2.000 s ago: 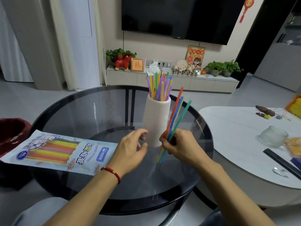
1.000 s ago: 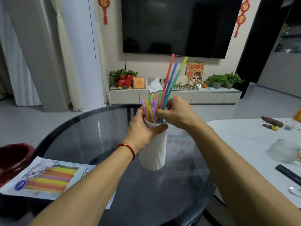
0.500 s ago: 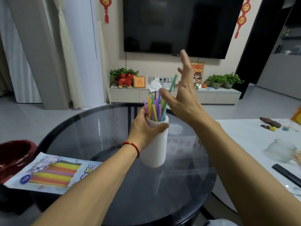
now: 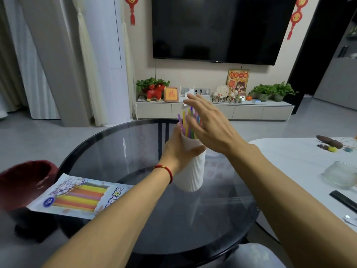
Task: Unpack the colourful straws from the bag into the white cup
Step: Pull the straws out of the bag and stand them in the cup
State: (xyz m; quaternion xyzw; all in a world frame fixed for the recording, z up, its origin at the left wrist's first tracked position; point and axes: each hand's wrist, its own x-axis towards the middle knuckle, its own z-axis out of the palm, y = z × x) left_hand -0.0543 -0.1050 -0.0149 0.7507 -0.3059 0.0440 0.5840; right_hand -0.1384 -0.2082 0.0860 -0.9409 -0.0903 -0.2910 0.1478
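Note:
A tall ribbed white cup (image 4: 192, 174) stands upright on the round dark glass table (image 4: 116, 144). Several colourful straws (image 4: 184, 122) stick up out of it. My left hand (image 4: 178, 149) grips the cup near its rim, a red cord round its wrist. My right hand (image 4: 209, 125) is spread flat with straight fingers just above and in front of the straw tops, hiding some of them; whether it touches them is unclear. The straw bag (image 4: 81, 196), printed with a rainbow picture, lies flat at the table's left edge.
A dark red bowl-shaped object (image 4: 23, 182) sits left of the bag, beyond the table's edge. To the right is a white table (image 4: 289, 155) with a small glass jar (image 4: 339, 174), a black bar (image 4: 342, 200) and small items. A TV cabinet stands behind.
My right hand has let go of the straws it carried; they now stand in the cup. The open hand has dropped from above the straws down to their tops. My left hand keeps its grip.

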